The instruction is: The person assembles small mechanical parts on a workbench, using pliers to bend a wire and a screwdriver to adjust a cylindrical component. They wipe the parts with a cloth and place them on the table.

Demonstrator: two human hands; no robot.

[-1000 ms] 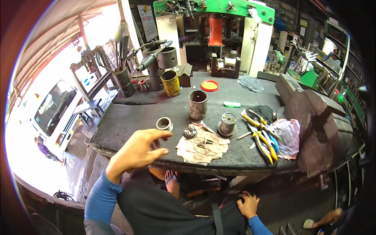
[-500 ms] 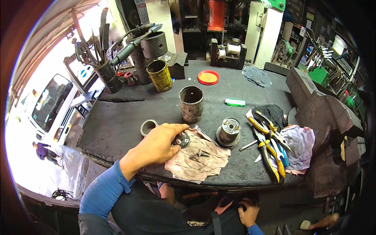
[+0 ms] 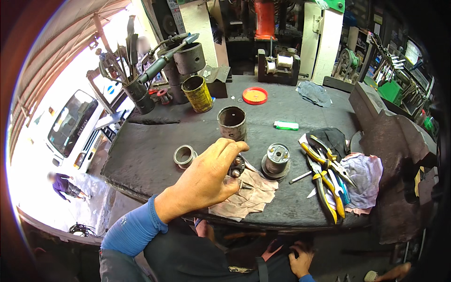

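Note:
My left hand [image 3: 209, 174] is closed on a round black terminal cap [image 3: 237, 165] with copper studs, held above a stained tan cloth [image 3: 251, 197]. A small pointed metal part [image 3: 244, 186] lies on that cloth, partly hidden behind my fingers. Beyond the hand stands an open worn metal cylinder [image 3: 232, 123]. To the left of the hand sits a short metal ring [image 3: 184, 155]. A silver cylindrical metal part [image 3: 277, 160] with a wide round base stands to the right. My right hand [image 3: 301, 260] rests low over my dark-clothed leg, fingers apart, holding nothing.
Several yellow-handled pliers [image 3: 324, 183] lie on rags at the right, beside a large vise [image 3: 399, 155]. A green lighter [image 3: 286, 125], red lid [image 3: 255, 96] and yellow can [image 3: 198, 95] stand farther back. A tool holder [image 3: 139, 96] is at the back left; a person [image 3: 66, 185] is outside.
My left hand has moved right with the terminal cap, lifting and tilting it over the cloth. The whole view has shifted slightly. My right hand stays on my leg.

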